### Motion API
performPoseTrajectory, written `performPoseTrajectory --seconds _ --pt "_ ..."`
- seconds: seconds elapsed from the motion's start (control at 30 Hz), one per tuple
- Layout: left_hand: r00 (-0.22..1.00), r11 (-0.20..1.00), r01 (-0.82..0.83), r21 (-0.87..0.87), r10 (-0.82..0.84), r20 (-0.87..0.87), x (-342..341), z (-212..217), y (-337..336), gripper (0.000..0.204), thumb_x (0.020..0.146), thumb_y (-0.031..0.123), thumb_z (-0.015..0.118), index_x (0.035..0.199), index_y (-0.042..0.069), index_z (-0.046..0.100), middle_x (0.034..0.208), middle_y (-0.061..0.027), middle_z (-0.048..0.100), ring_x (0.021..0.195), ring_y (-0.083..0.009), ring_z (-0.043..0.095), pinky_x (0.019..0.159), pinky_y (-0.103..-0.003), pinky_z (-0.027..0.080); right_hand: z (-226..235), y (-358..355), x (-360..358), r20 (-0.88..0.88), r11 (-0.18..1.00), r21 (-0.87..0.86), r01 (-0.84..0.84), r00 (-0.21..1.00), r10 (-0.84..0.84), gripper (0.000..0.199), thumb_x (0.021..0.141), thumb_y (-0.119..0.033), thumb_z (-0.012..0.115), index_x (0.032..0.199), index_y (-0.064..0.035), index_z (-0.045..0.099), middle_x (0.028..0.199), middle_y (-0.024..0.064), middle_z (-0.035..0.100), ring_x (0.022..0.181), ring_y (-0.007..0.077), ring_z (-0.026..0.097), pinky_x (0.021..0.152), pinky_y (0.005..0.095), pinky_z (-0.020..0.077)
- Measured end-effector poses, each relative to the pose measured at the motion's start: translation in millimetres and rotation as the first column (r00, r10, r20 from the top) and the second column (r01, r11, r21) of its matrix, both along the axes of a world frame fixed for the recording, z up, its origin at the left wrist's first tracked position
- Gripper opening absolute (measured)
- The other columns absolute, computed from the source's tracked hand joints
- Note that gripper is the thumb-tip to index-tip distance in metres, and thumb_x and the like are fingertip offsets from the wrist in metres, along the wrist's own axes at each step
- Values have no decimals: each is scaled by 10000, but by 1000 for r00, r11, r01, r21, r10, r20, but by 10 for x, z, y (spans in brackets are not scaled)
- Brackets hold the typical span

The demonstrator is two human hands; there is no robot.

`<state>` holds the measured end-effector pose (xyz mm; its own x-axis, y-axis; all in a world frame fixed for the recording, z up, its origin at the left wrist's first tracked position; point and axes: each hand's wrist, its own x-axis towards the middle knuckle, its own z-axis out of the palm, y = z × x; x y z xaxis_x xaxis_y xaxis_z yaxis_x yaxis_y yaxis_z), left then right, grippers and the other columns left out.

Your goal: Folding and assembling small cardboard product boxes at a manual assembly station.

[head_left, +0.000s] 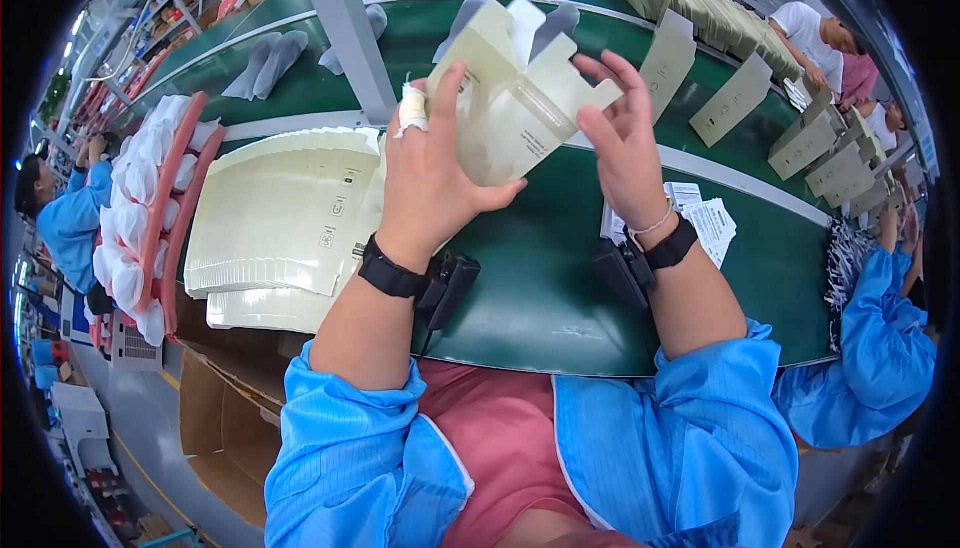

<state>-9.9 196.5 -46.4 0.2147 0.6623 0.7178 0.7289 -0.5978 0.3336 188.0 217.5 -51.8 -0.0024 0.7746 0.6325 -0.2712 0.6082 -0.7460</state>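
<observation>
My left hand (430,163), with a white wrap on one finger, grips a pale yellow-green carton (510,113) by its left side. The carton is tilted, and its flaps stand out at the upper end. Beside the carton's right flap is my right hand (622,138). Its thumb and fingers are spread around that flap's corner; whether they touch it is hard to tell. Left of my left hand lies a thick stack of flat cartons (275,213) in the same colour. Printed paper leaflets (712,228) lie partly behind my right wrist.
Beyond a metal rail, a green conveyor belt (410,38) carries standing cartons (732,100) and grey bags (268,63). A red rack with white bundles (135,198) stands left. An opened cardboard box (225,418) is below the green table (520,298). Co-workers sit right and far left.
</observation>
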Motion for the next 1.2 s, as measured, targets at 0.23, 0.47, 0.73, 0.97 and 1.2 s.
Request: performPoseTrajectory --seconds 0.23,0.47,0.73,0.97,1.2 --pt "962 918 149 368 -221 161 129 -107 -42 1033 509 95 856 1403 181 345 1171 -181 543 976 -397 574 775 -426 515 158 -468 -324 -361 918 28 -395 853 378 734 910 -312 587 1469 -74 176 1352 103 425 1237 209 440 1047 359 345" --pt "951 833 258 490 -309 24 109 -252 54 966 553 47 823 1384 252 375 1148 -170 566 922 -363 610 743 -385 531 82 -418 -247 -25 960 4 -281 959 281 802 890 -335 607 1483 -80 131 1324 99 441 1225 224 453 1041 357 355" --pt "926 902 273 335 -340 161 113 -262 -8 915 549 51 826 1341 289 436 1151 -165 582 869 -371 622 724 -380 532 182 -317 -110 153 947 -25 -319 935 319 667 881 -335 623 1405 -43 332 1270 112 504 1179 222 497 1006 346 390" --pt "907 908 310 280 -371 200 84 -278 24 946 534 77 843 1352 290 419 1146 -155 587 875 -372 620 715 -381 534 262 -185 162 452 941 98 -323 857 247 524 888 -333 631 1289 -20 505 1261 116 526 1143 216 528 993 339 396" --pt "949 897 294 330 -315 12 47 -268 74 1006 524 110 857 1389 260 365 1157 -149 579 903 -376 614 734 -381 529 311 -306 58 400 985 -45 -166 900 170 385 871 -250 650 1206 -63 615 1179 94 584 1067 200 561 921 317 435"
